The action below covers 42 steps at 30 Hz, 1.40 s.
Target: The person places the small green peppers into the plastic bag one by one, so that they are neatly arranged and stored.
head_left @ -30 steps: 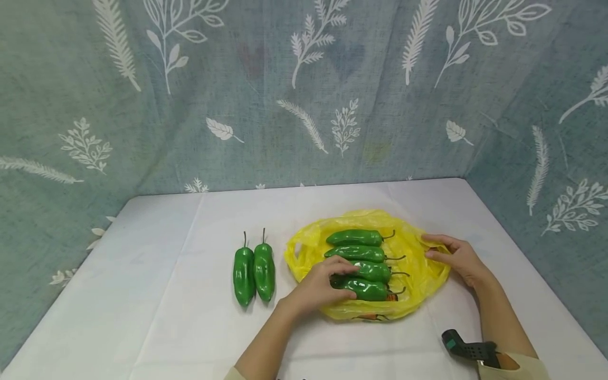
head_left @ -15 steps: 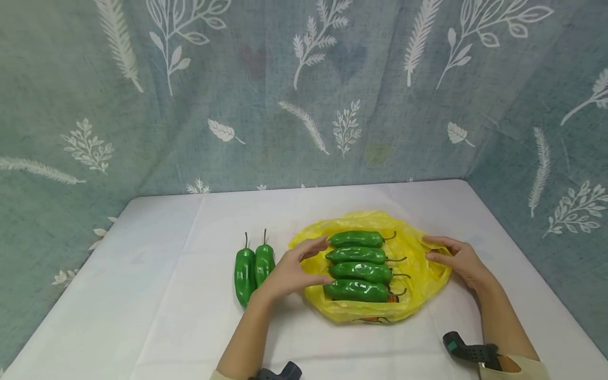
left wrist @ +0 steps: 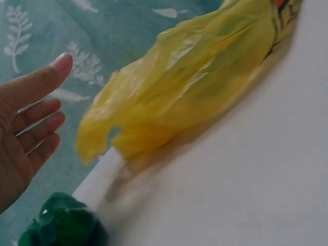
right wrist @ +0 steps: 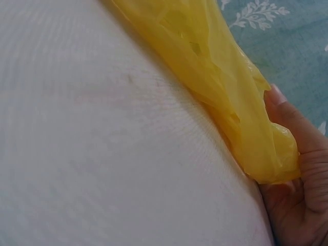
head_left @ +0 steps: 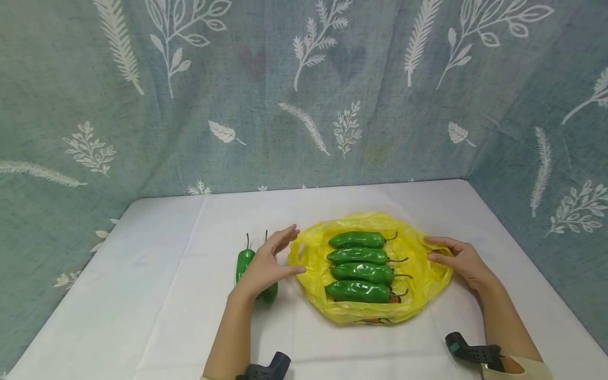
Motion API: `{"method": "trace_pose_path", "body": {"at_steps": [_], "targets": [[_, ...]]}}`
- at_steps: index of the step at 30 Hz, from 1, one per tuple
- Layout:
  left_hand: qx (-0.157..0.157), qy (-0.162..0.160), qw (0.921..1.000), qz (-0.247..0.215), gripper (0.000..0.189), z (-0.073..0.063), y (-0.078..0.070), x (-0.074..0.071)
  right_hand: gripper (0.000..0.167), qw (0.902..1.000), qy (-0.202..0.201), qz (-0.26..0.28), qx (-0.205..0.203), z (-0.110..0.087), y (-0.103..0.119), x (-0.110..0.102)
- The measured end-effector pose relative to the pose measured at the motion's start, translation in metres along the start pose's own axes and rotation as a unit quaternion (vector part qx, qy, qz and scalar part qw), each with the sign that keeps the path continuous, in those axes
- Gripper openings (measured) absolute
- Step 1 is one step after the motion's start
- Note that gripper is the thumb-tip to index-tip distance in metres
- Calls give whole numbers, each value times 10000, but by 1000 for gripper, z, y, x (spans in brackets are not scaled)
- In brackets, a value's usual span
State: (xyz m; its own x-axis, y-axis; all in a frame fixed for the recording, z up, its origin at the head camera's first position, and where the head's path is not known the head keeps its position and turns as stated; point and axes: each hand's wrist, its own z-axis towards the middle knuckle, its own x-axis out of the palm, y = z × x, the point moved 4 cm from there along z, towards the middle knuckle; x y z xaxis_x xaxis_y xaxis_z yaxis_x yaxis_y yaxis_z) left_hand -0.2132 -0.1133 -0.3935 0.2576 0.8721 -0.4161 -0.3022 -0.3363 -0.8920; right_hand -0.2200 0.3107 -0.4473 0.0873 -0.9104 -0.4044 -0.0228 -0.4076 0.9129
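A yellow plastic bag lies spread on the table with its mouth open. Several green chili peppers sit side by side in it, stems pointing right. My right hand holds the bag's right edge; in the right wrist view, thumb and fingers are around the yellow plastic. Off the bag's left side, my left hand hangs with fingers extended and nothing held. It partly hides two green peppers on the table, a left one and a right one. The left wrist view shows green peppers below that hand.
A white-covered table extends around the bag. Behind it and along both sides hangs a grey-green cloth with white leaf prints. Dark camera straps are on both wrists.
My left hand has let go of the nearest peppers in the bag and moved left, out over the two peppers on the table. My right hand has stayed at the bag's edge.
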Motion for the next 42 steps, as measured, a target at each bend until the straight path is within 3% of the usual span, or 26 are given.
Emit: {"method": "trace_pose_path", "body": {"at_steps": [11,19,24,33,38,42], "targets": [[-596,-435,9970,229,92,-16,15,-40,46,9999,7,-51,-150,-1,-1,-1],[-836,-630,9934,476,100,-27,28,-63,46,9999,1,-61,-159,-1,0,0],[-987,-600,9911,665,103,-32,33,-68,47,9999,-1,-109,-118,-1,-1,0],[-1597,-404,9842,643,107,-44,48,-73,48,9999,-50,-127,-69,-1,0,1],[-1738,-202,9825,635,102,-45,52,-71,47,9999,-55,-89,-70,-2,0,1],[-1937,-244,9792,550,95,-45,58,-69,45,9999,-52,-7,-135,-3,0,0]]}}
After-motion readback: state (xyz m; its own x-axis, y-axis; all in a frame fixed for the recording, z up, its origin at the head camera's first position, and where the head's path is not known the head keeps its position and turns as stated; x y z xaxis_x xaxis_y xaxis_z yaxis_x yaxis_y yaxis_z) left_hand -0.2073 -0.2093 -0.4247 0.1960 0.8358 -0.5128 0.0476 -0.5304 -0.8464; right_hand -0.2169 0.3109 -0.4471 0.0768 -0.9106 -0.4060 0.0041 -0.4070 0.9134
